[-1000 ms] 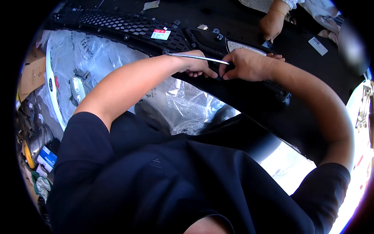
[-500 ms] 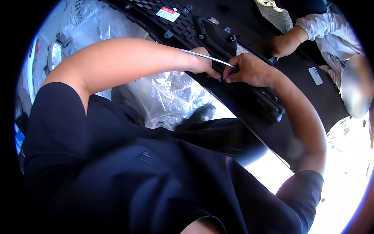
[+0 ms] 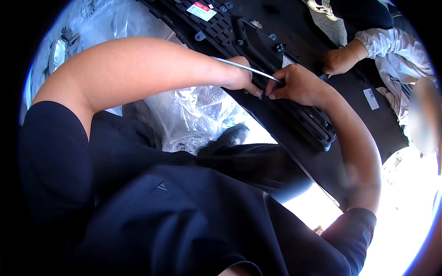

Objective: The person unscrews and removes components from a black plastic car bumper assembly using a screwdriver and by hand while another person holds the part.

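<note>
A black plastic panel, shaped like a car bumper, lies slantwise in front of me. My left hand is over its near edge, fingers closed, thumb and fingertip against a small dark piece that is mostly hidden. Close beside it, my right hand is closed in a pinch. A thin, pale, shiny strip runs across behind the left hand's knuckles and ends in the right fingers. Below and beyond my hands, a long black trim part is set along the panel.
Another person's hand rests on the panel's far side. A mesh grille section carries a red-and-white label; a white label is farther right. Clear plastic wrapping lies on the floor around my shoe.
My view has shifted slightly, so the panel appears a little lower and farther right. Both hands keep nearly the same pinch and place on the panel; the strip still spans them.
</note>
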`<control>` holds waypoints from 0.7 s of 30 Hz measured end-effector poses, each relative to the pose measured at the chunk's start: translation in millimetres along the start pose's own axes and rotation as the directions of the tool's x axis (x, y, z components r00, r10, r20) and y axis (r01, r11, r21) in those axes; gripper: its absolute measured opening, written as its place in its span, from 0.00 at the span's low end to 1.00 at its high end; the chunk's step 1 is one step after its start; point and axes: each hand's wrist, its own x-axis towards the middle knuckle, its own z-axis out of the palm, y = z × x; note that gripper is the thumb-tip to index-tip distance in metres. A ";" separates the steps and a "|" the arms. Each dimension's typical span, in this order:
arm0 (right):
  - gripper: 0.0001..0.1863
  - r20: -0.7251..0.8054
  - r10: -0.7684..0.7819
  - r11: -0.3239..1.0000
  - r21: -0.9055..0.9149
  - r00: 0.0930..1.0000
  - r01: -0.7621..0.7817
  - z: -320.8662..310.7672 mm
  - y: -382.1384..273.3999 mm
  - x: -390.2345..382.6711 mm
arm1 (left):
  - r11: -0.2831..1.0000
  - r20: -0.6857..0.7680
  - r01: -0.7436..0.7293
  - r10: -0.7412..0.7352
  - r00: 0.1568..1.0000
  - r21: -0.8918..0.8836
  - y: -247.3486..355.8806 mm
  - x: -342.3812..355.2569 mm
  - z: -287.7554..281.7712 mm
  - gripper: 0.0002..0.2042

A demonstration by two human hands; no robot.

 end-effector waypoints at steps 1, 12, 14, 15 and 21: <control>0.07 0.005 0.010 1.000 -0.029 1.000 -0.010 0.6 -2.2 3.5 | 1.000 -0.009 -0.007 0.006 1.000 -0.019 -0.4 -0.4 0.7 0.21; 0.09 -0.034 0.016 0.956 -0.293 0.999 -0.025 10.5 -15.7 11.3 | 0.991 -0.008 -0.047 0.047 0.999 -0.128 1.8 -9.6 -0.1 0.18; 0.09 -0.032 0.004 0.936 -0.352 0.999 -0.015 13.4 -18.0 8.8 | 0.983 -0.008 -0.067 0.067 0.998 -0.172 3.6 -11.5 -1.1 0.18; 0.08 -0.054 -0.001 0.932 -0.361 0.999 -0.018 13.4 -18.6 7.9 | 0.978 -0.009 -0.081 0.081 0.997 -0.194 3.9 -12.4 -2.7 0.18; 0.08 -0.006 -0.025 0.933 -0.359 1.000 0.021 8.2 -17.1 10.6 | 0.984 0.028 -0.063 0.069 0.997 -0.169 8.1 -15.3 -6.8 0.18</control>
